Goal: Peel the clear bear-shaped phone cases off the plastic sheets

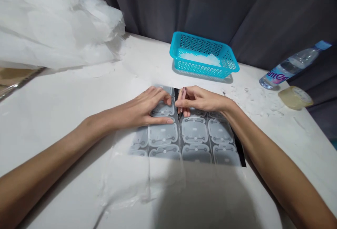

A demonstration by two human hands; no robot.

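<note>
A sheet printed with rows of pale, rounded-square shapes (pixel 194 130) lies on the white table, with a dark strip along its right edge. My left hand (pixel 151 104) rests on the sheet's upper left part, thumb and fingers apart, holding nothing. Just right of it, my right hand (pixel 196 99) is closed around a slim pink cutter knife (pixel 183 95). The knife stands nearly upright, its lower end close to the seam between two columns of shapes. My fingers partly cover it, and the blade is too small to make out clearly.
A turquoise basket (pixel 205 71) with white film pieces stands behind the sheet. At the right are a water bottle (pixel 288 67), a tape roll (pixel 295 97) and thin clear scraps (pixel 252 100). Crumpled white wrapping (pixel 58 28) lies at the back left. A dark curtain (pixel 184 4) hangs behind.
</note>
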